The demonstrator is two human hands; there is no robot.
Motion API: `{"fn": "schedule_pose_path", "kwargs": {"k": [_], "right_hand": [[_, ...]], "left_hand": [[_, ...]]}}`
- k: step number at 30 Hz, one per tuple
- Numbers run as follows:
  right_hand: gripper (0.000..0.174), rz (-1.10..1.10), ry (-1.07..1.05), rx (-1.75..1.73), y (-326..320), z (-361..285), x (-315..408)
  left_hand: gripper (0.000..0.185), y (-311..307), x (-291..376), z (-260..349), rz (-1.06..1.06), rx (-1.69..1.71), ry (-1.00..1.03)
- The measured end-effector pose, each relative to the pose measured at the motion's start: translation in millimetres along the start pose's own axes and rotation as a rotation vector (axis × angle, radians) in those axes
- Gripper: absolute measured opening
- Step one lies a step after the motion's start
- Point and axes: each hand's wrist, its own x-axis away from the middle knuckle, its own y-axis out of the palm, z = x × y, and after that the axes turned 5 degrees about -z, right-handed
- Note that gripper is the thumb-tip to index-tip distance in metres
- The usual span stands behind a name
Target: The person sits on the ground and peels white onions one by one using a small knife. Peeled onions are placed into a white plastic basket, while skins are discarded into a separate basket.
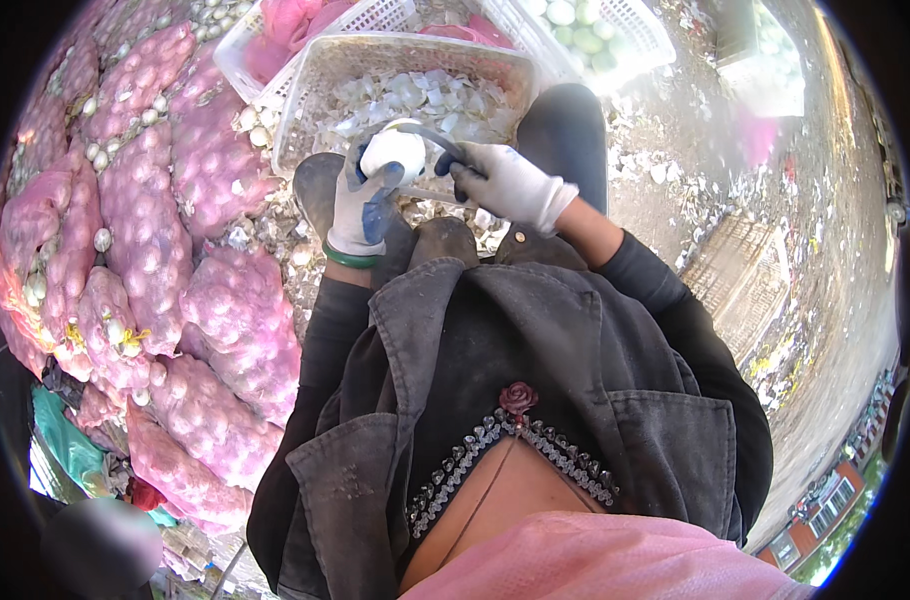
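Note:
My left hand (365,191), in a white glove with blue-grey coated fingertips, holds a round white onion (393,156) from its left side and below. My right hand (504,180), gloved the same way, grips a dark curved tool (434,138), which looks like a knife or peeler. Its far end reaches the top of the onion, where a greenish-yellow strip shows. The handle is mostly hidden in my right fist. Just beyond my hands is a white plastic crate (406,46) with pale onion peelings (425,96) lying inside.
Pink mesh sacks full of onions (144,232) are piled on the left, with loose onions (260,136) beside them. A crate of pale green onions (661,37) stands beyond my right knee. A flat slatted crate (736,277) lies on the littered ground at the right.

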Motion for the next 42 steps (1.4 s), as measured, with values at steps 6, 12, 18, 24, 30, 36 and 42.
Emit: {"fn": "schedule_pose_path", "kwargs": {"k": [6,12,18,24,30,36,42], "right_hand": [[0.030,0.123,-0.141,-0.134,1.7,15.3,4.1],[0.045,0.453,-0.098,0.014,9.0,1.8,-21.8],[0.026,0.392,-0.031,-0.615,0.2,5.0,-43.0],[0.027,0.530,-0.341,0.222,5.8,-0.1,-30.7],[0.026,0.362,-0.149,-0.164,-6.3,-11.4,-26.2],[0.038,0.399,-0.062,-0.253,-22.8,13.3,-40.7],[0.036,0.462,-0.052,-0.173,-25.4,24.8,-53.0]], "left_hand": [[0.056,-8.0,4.7,-14.3,0.035,0.206,-0.232],[0.062,17.9,-5.1,-19.0,-0.091,-0.033,-0.064],[0.066,26.1,-5.2,-1.1,-0.165,0.114,-0.080],[0.048,23.0,-9.8,-28.2,-0.032,0.086,-0.074],[0.050,9.9,-11.0,-41.1,-0.057,0.164,-0.057],[0.056,1.2,-8.2,-37.7,-0.163,0.398,-0.092],[0.056,0.5,-9.3,-40.7,-0.181,0.623,-0.089]]}}
